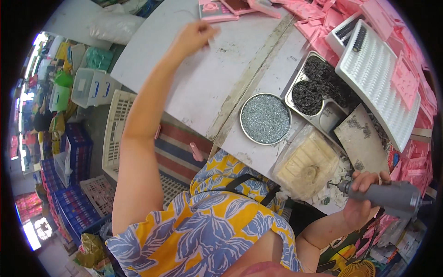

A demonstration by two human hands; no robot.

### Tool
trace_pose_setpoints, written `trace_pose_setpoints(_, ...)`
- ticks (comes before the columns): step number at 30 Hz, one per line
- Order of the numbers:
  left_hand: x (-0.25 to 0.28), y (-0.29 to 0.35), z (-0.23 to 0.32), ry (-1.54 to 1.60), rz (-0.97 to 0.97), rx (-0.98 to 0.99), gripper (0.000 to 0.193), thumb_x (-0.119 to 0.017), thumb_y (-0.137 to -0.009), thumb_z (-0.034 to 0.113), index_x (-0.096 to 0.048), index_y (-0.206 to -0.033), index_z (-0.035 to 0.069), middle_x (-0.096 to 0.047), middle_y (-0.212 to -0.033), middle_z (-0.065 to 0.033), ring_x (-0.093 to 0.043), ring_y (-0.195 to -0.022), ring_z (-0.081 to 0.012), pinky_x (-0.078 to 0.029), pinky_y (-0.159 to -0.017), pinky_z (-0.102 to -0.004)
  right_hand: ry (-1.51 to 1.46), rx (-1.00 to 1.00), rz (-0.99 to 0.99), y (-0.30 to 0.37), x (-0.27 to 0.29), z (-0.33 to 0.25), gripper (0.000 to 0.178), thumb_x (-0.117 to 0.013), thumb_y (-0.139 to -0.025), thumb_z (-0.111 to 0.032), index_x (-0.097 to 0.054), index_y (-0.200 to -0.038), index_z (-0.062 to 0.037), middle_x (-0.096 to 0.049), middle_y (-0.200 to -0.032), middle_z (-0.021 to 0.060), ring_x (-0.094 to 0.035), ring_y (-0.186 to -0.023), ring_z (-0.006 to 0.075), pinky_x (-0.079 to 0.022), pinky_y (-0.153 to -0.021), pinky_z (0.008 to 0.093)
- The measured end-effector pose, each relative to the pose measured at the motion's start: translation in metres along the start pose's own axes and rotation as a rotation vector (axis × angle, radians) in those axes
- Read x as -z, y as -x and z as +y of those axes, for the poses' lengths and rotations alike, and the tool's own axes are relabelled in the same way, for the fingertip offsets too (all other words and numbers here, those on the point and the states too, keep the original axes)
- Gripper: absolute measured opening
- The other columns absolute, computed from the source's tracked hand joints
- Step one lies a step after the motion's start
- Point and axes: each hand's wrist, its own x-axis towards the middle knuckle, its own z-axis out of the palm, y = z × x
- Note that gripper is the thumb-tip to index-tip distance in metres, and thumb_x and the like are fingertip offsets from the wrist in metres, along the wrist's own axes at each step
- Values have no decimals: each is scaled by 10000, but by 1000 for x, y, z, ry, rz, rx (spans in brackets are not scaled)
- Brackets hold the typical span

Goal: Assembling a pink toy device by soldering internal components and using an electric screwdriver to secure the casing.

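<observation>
Tabletop (230, 60) open, left hand (193, 38) to edge (187, 120); right hand (361, 196) grips driver (392, 197).

Passage: broad stretch of grey-white tabletop (184, 99) between left hand (194, 38) and round metal dish (266, 143) of small silvery parts. Obstacles, upper edge: flat pink plastic cases (218, 18), just beyond left hand. Obstacles, right side: rectangular steel tray (331, 115), tilted white ridged plastic tray (369, 69), heaped pink plastic pieces (318, 30). Obstacles, near edge: yellowish block in clear film (307, 161); grey cylindrical power tool (394, 197) in right hand (362, 194), bit pointing toward block.
</observation>
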Motion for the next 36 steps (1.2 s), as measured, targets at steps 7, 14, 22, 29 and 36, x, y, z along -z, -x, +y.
trace_pose_setpoints(7,-17,-152,-88,298,78,610,545,-741,-856,570,-584,-680,79,-521,-536,-5,-514,-448,-168,-431,-454,-326,66,21,174,-4,1,0,794,-763,-880,-245,-331,-1486,32,-559,-1052,125,-579,-941,247,-471,-937,456)
trace_pose_setpoints(14,-5,-55,4,379,648,138,234,-779,-825,218,-644,-777,33,-562,-668,-40,-567,-651,-184,-455,-600,-337,828,592,668,-10,-12,14,661,-681,-930,-273,-408,-1452,27,-530,-1352,231,-574,-1186,337,-475,-1030,453)
trace_pose_setpoints(22,-107,157,153,-92,258,-724,146,-697,-733,-9,-555,-760,14,-525,-768,-101,-542,-681,-271,-437,-615,-357,-384,-425,-201,4,-82,97,882,-606,-980,-403,-139,-1629,-30,-277,-1626,188,-384,-1436,324,-416,-1112,454)
trace_pose_setpoints(29,-171,247,170,78,-372,-907,417,-830,-686,148,-661,-1062,83,-588,-1089,-100,-589,-1036,-318,-493,-850,-452,-314,-600,22,47,-29,96,361,-476,-1089,-289,-600,-1248,11,-692,-1065,37,-636,-943,106,-512,-858,268)
trace_pose_setpoints(36,-209,245,111,-1,-394,-1012,332,-830,-713,88,-689,-1013,116,-608,-1063,-65,-590,-1013,-306,-498,-849,-421,1107,-448,-56,69,21,80,477,-668,-944,-432,-608,-660,-54,-612,-627,185,-593,-560,387,-430,-491,440)
